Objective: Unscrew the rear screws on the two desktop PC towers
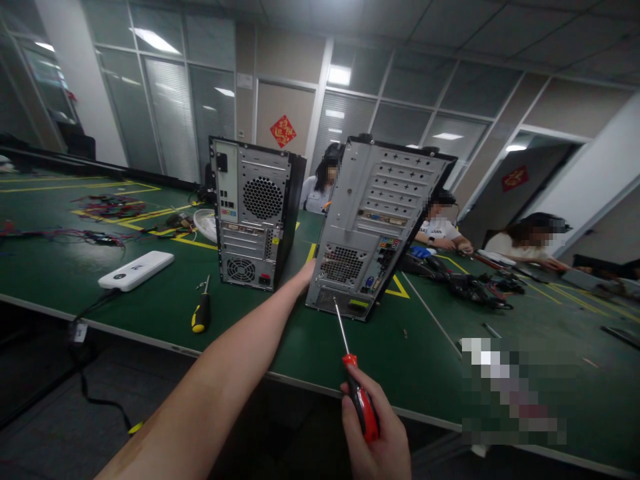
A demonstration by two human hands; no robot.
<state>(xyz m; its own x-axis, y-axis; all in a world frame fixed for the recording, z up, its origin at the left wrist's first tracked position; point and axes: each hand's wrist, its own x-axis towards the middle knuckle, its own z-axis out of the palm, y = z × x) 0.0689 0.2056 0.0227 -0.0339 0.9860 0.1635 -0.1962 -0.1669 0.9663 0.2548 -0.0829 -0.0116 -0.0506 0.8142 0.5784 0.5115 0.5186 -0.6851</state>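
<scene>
My right hand is closed around the red and black handle of a screwdriver. Its long shaft points up, and the tip meets or lies just in front of the lower back panel of a computer case. This case leans to the right in the picture. From the lower left my left arm reaches to the case's left side; my left hand is mostly behind it, with the fingers hidden. A second computer case stands left of it, back panel facing me.
On the green table lie a yellow and black screwdriver, small screws, a white power bank with a cable, and tangled wires. Black cables lie right. Several people sit across the table.
</scene>
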